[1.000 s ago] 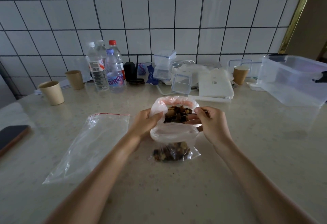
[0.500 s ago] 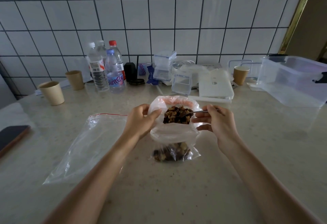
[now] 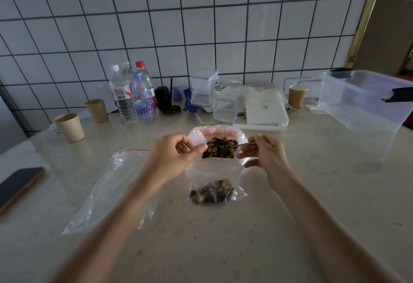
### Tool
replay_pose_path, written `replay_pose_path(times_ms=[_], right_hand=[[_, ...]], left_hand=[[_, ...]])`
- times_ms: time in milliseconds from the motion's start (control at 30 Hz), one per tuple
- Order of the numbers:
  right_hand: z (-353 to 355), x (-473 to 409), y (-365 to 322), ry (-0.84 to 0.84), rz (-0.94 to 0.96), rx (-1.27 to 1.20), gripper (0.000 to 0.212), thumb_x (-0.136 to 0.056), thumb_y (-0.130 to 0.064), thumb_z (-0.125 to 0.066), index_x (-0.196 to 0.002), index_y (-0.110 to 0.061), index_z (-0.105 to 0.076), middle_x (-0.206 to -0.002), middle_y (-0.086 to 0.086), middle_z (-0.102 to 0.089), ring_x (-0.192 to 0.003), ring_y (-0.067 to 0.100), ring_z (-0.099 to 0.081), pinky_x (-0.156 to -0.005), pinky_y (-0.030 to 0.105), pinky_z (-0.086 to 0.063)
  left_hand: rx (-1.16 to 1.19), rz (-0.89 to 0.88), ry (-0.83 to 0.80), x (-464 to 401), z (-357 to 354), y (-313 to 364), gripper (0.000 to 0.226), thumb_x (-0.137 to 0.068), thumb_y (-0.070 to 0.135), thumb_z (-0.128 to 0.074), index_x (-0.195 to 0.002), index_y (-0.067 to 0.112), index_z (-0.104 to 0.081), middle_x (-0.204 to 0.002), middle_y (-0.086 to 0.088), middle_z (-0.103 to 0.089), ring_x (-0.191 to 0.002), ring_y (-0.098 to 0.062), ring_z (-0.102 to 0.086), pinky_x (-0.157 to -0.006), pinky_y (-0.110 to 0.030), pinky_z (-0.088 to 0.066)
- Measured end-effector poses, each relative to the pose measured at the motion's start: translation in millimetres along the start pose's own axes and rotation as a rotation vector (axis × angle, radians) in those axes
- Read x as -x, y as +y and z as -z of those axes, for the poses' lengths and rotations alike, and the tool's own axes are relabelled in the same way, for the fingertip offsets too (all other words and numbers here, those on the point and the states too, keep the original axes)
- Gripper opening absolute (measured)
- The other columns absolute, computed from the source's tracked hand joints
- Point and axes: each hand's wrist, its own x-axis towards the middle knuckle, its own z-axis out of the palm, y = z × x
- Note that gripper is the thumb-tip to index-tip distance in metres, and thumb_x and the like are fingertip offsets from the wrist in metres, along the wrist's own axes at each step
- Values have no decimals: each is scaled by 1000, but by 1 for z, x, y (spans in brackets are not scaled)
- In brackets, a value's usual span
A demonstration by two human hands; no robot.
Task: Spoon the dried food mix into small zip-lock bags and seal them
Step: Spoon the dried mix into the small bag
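Observation:
A small zip-lock bag point(image 3: 213, 172) stands on the table at centre, with dried food mix point(image 3: 212, 192) in its bottom. Behind it a larger plastic bag point(image 3: 240, 136) lies open, showing the dried food mix point(image 3: 220, 147). My left hand point(image 3: 172, 156) pinches the small bag's left rim and holds its mouth open. My right hand point(image 3: 264, 155) grips a metal spoon point(image 3: 240, 145) by the handle; its bowl is down in the mix of the larger bag.
An empty large zip-lock bag point(image 3: 107, 191) lies left of my left arm. A phone point(image 3: 19, 185) sits at the far left edge. Paper cups point(image 3: 70, 127), water bottles point(image 3: 143, 99), small clear boxes point(image 3: 224, 109) and a big clear tub point(image 3: 366, 100) line the tiled wall.
My right hand has drawn back to the right from the bag mouth, so the spoon handle shows; the spoon bowl now sits in the mix. My left hand keeps its hold.

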Motion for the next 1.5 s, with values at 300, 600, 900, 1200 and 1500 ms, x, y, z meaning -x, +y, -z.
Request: replay_pose_path(times_ms=[300, 600, 900, 1200, 1500], right_hand=[[6, 5, -20, -19, 89, -139, 34, -110, -19, -40, -90, -3, -63, -67, 14, -72, -57, 31, -72, -41, 32, -50], [12, 17, -32, -159, 131, -144, 34, -110, -20, -43, -86, -5, -60, -60, 15, -65, -54, 32, -67, -43, 33, -48], [3, 25, -26, -311, 460, 176, 34, -112, -20, -40, -87, -5, -57, -61, 10, -66, -56, 30, -65, -45, 37, -49], [6, 40, -33, -388, 723, 260, 31, -107, -20, -41, -89, -6, -62, -68, 12, -64, -55, 24, -61, -49, 45, -52], [8, 18, -22, -133, 211, -106, 37, -111, -21, -43, -82, -7, -61, -56, 8, -59, -47, 27, -58, -43, 33, -47]], left_hand=[[271, 169, -223, 28, 5, 2, 39, -69, 62, -76, -84, 26, -83, -79, -6, -75, -54, -7, -61, -53, -15, -44], [482, 179, -203, 34, -2, 10, 10, -89, 32, -80, -85, 23, -83, -68, -5, -72, -52, -14, -65, -48, -25, -45], [646, 232, -248, 36, -4, 11, 16, -91, 33, -76, -95, 19, -81, -64, -2, -66, -50, -13, -60, -45, -22, -46], [918, 401, -320, 36, -9, 4, 27, -75, 37, -85, -94, 18, -82, -68, -5, -58, -49, -12, -50, -42, -22, -43], [692, 339, -212, 37, -17, 2, 19, -99, 29, -69, -89, 14, -75, -67, -2, -66, -44, -15, -57, -39, -24, -43]])
